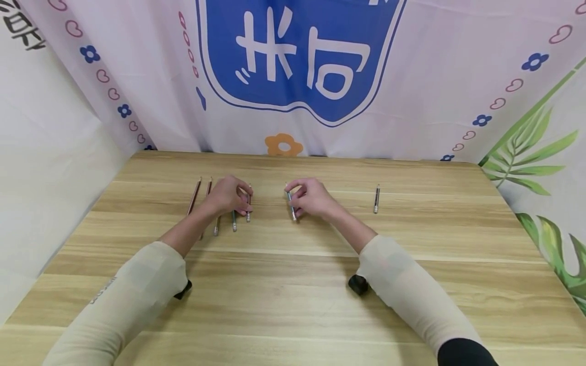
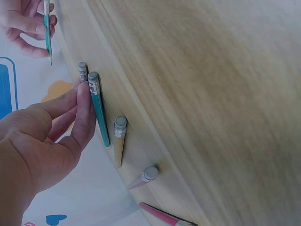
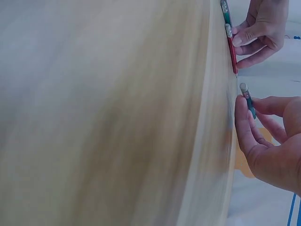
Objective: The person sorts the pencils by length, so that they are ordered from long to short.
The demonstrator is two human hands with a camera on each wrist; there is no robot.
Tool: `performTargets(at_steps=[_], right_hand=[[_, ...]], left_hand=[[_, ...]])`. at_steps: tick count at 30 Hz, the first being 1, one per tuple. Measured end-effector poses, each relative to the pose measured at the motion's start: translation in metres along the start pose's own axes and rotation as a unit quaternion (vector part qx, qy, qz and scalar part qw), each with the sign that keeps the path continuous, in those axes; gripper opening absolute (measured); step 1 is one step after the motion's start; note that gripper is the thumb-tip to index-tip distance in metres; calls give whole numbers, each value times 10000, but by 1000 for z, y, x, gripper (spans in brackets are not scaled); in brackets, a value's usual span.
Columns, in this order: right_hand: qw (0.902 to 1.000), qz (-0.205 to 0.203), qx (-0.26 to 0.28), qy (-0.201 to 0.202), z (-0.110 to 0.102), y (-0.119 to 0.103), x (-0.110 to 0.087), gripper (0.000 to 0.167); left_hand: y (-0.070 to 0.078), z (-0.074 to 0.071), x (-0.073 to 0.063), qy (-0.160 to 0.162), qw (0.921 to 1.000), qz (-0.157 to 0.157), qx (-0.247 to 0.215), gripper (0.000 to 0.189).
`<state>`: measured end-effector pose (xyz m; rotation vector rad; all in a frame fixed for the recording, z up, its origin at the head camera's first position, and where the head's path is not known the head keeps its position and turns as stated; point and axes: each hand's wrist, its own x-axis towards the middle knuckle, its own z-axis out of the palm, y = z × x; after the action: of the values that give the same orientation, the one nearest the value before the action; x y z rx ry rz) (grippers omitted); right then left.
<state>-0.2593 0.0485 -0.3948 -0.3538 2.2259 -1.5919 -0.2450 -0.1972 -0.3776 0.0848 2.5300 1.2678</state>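
My right hand point(image 1: 312, 197) pinches a teal pencil point(image 3: 249, 104) between thumb and fingers, its eraser end toward me in the head view. My left hand point(image 1: 227, 195) has thumb and fingers on either side of a red pencil point(image 3: 231, 52), the rightmost of a row on the table. Beside that one lies a green pencil point(image 2: 98, 108), close against the left fingers. Farther left come a yellowish pencil point(image 2: 119, 143) and two reddish pencils, one of them a dark red pencil point(image 1: 195, 194). The left hand and forearm partly hide the row.
A short dark pencil point(image 1: 377, 199) lies alone on the right side of the wooden table point(image 1: 284, 284). Printed cloth point(image 1: 151, 101) hangs behind the table's far edge. Black objects point(image 1: 358, 284) sit under both sleeve cuffs.
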Motion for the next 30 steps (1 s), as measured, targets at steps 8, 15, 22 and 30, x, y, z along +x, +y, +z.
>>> performTargets(at_steps=[8, 15, 22, 30], right_hand=[[9999, -62, -5, -124, 13, -4, 4, 36], [9996, -164, -139, -174, 25, -4, 11, 35], [9989, -243, -363, -166, 33, -8, 14, 34], [9986, -213, -434, -209, 42, -11, 18, 35]], left_hand=[[1, 0, -2, -54, 10000, -17, -36, 45], [2, 1, -4, -25, 10000, -27, -66, 43], [4, 1, -7, -84, 9998, 3, -197, 44], [1, 1, -6, -49, 10000, 67, -26, 42]])
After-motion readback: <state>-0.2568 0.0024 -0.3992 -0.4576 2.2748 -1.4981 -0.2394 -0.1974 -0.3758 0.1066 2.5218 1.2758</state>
